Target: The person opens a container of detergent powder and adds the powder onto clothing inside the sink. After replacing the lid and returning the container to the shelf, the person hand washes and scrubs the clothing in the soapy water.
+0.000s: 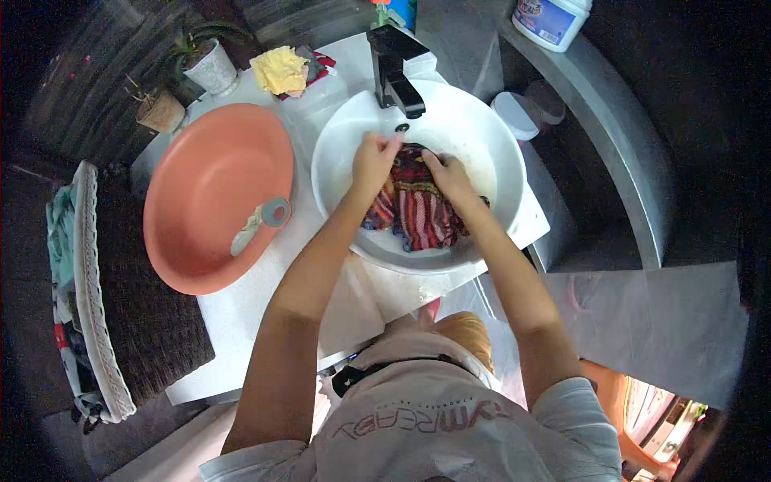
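A patterned cloth [426,210], striped in red, black and other colours, lies bunched in the white round sink [507,153]. My right hand [454,181] is closed on its upper right edge, thumb on top. At the upper left edge, my left hand [373,165] has its fingers drawn together in a pinch on the cloth. The fingertips of both hands are partly hidden, and the cloth's dark top edge runs between them. Just beyond the hands, the black faucet [395,76] reaches over the basin. No running water can be made out.
Left of the sink stands an orange basin [189,201] with a grey-ringed pale object [261,225] inside. Behind are a yellow cloth [279,70] and two potted plants [213,68]. A white jug [552,20] stands on the curved shelf [610,104] at right.
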A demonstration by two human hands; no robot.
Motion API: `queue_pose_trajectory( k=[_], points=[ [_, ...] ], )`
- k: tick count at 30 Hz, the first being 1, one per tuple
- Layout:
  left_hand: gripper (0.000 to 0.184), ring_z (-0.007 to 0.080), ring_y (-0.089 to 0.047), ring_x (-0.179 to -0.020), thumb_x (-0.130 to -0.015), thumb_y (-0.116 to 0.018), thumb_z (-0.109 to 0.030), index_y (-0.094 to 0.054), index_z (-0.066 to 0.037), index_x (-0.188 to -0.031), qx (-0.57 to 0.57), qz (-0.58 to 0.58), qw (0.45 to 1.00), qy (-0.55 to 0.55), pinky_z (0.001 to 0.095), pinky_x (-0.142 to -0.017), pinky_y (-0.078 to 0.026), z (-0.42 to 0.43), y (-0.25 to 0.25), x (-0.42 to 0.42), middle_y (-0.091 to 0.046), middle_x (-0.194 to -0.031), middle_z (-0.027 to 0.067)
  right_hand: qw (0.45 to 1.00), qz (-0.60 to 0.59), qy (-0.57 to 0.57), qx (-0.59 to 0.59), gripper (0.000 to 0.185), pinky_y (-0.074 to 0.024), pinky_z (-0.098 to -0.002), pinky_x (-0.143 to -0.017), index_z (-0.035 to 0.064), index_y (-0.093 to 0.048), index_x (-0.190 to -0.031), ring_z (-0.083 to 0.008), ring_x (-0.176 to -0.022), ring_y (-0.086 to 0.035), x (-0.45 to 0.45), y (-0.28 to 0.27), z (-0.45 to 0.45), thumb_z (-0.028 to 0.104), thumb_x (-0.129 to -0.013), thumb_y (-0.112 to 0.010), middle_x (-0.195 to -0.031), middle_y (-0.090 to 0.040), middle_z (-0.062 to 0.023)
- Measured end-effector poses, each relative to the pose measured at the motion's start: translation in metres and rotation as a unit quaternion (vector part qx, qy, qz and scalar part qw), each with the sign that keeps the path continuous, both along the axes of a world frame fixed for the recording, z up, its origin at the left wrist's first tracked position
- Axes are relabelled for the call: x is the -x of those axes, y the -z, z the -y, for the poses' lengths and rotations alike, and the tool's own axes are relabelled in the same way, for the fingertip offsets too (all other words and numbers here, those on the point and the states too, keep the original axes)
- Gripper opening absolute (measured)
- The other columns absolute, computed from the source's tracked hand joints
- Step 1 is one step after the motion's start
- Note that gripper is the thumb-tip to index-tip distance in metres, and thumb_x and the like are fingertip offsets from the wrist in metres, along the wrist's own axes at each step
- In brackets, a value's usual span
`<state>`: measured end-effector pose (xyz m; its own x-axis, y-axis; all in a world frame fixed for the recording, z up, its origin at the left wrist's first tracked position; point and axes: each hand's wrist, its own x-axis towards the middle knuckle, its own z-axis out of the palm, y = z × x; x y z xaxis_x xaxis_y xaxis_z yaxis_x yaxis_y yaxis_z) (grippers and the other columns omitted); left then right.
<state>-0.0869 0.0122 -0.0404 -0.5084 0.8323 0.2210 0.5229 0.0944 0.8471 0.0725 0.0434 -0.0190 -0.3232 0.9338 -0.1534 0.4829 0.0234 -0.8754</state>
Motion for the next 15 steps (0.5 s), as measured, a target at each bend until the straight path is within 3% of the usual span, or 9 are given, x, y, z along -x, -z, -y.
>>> queue_pose_trajectory(
  k=[2, 3, 5, 6, 8, 10, 11, 15],
  points=[
    [0.049, 0.0377, -0.059, -0.080, -0.075, -0.065, -0.044, -0.054, 0.002, -0.089, -0.001, -0.070, 0.997, 0.020, 0.0416, -0.071, -0.045, -0.004, 0.010, 0.005, -0.060, -0.082, 0.0210, 0.990, 0.112, -0.054, -0.065, 0.051, -0.0457, -0.0401, -0.074, -0.0115, -0.057, -0.095, -0.0366, -0.085, -0.061, -0.003, 0.010, -0.016, 0.038, -0.084, -0.053, -0.087, -0.060, -0.0297],
    [0.062, 0.0390, -0.058, -0.089, -0.069, -0.069, -0.046, -0.050, 0.003, -0.100, 0.124, -0.036, 0.986, 0.109, 0.0401, -0.079, -0.045, 0.001, -0.002, 0.006, -0.059, -0.093, 0.0236, 0.980, 0.163, -0.044, -0.104, 0.046, -0.0456, -0.0421, -0.073, -0.0092, -0.058, -0.091, -0.0385, -0.084, -0.059, 0.000, 0.030, -0.020, 0.036, -0.083, -0.054, -0.085, -0.060, -0.0286],
    [0.047, 0.0392, -0.057, -0.088, -0.072, -0.069, -0.034, -0.053, 0.003, -0.095, 0.154, -0.155, 0.966, 0.141, 0.0430, -0.079, -0.044, -0.008, 0.044, 0.009, -0.060, -0.091, 0.0228, 0.939, 0.258, -0.037, -0.226, 0.035, -0.0458, -0.0449, -0.072, -0.0028, -0.059, -0.085, -0.0382, -0.080, -0.058, 0.004, 0.043, -0.014, 0.032, -0.082, -0.057, -0.081, -0.060, -0.0231],
    [0.042, 0.0387, -0.057, -0.087, -0.073, -0.069, -0.030, -0.055, 0.003, -0.094, 0.153, -0.228, 0.952, 0.135, 0.0436, -0.078, -0.044, -0.002, 0.048, 0.001, -0.060, -0.091, 0.0223, 0.938, 0.257, -0.041, -0.229, 0.035, -0.0458, -0.0449, -0.072, -0.0028, -0.059, -0.085, -0.0382, -0.080, -0.058, 0.009, 0.051, -0.022, 0.032, -0.082, -0.057, -0.081, -0.060, -0.0231],
    [0.032, 0.0366, -0.057, -0.087, -0.073, -0.068, -0.024, -0.057, 0.002, -0.090, 0.143, -0.228, 0.955, 0.124, 0.0432, -0.078, -0.044, 0.001, 0.037, -0.008, -0.060, -0.091, 0.0206, 0.917, 0.324, -0.095, -0.214, 0.032, -0.0465, -0.0447, -0.073, -0.0006, -0.059, -0.088, -0.0359, -0.082, -0.059, 0.017, 0.078, -0.037, 0.030, -0.081, -0.057, -0.086, -0.060, -0.0215],
    [0.029, 0.0345, -0.057, -0.088, -0.073, -0.067, -0.022, -0.059, 0.000, -0.088, 0.154, -0.251, 0.948, 0.118, 0.0422, -0.078, -0.044, -0.002, 0.033, -0.011, -0.060, -0.090, 0.0193, 0.914, 0.338, -0.093, -0.206, 0.029, -0.0470, -0.0441, -0.074, 0.0008, -0.059, -0.090, -0.0355, -0.084, -0.059, 0.027, 0.071, -0.043, 0.029, -0.082, -0.056, -0.089, -0.061, -0.0198],
    [0.030, 0.0386, -0.055, -0.083, -0.076, -0.064, -0.022, -0.055, 0.001, -0.095, 0.091, -0.319, 0.936, 0.116, 0.0442, -0.076, -0.044, -0.003, 0.042, -0.010, -0.056, -0.085, 0.0213, 0.926, 0.318, -0.075, -0.190, 0.030, -0.0471, -0.0438, -0.074, 0.0012, -0.059, -0.092, -0.0358, -0.084, -0.059, 0.027, 0.067, -0.043, 0.029, -0.082, -0.056, -0.089, -0.061, -0.0198],
    [0.027, 0.0388, -0.055, -0.083, -0.076, -0.063, -0.017, -0.055, 0.000, -0.094, 0.010, -0.278, 0.957, 0.080, 0.0426, -0.074, -0.045, -0.014, 0.055, -0.007, -0.057, -0.086, 0.0207, 0.951, 0.254, -0.045, -0.168, 0.037, -0.0471, -0.0449, -0.073, 0.0001, -0.059, -0.093, -0.0370, -0.083, -0.060, 0.027, 0.062, -0.047, 0.034, -0.080, -0.058, -0.088, -0.062, -0.0219]
  ],
)
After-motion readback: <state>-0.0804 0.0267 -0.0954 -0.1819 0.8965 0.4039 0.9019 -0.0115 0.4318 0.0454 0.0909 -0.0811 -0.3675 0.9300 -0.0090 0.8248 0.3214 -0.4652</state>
